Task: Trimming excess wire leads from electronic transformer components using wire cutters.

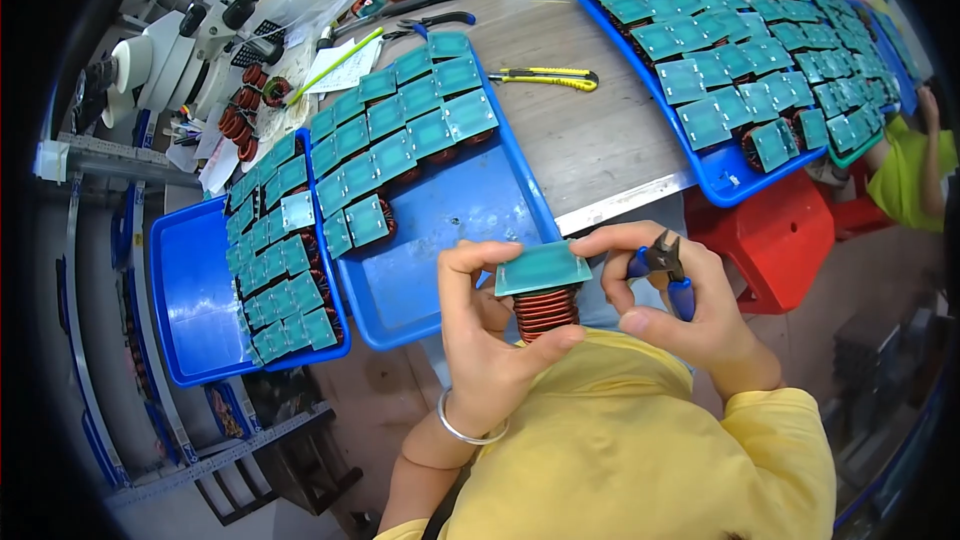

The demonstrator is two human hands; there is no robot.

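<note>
While coil in left hand, boards in tray

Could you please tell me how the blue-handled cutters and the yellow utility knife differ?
The cutters are held in the right hand, while the utility knife lies on the table. The cutters are blue and dark metal; the utility knife is mostly yellow with dark parts. The cutters are forked, with two handles, whereas the utility knife is one long, slim piece. Both are hand tools.
</note>
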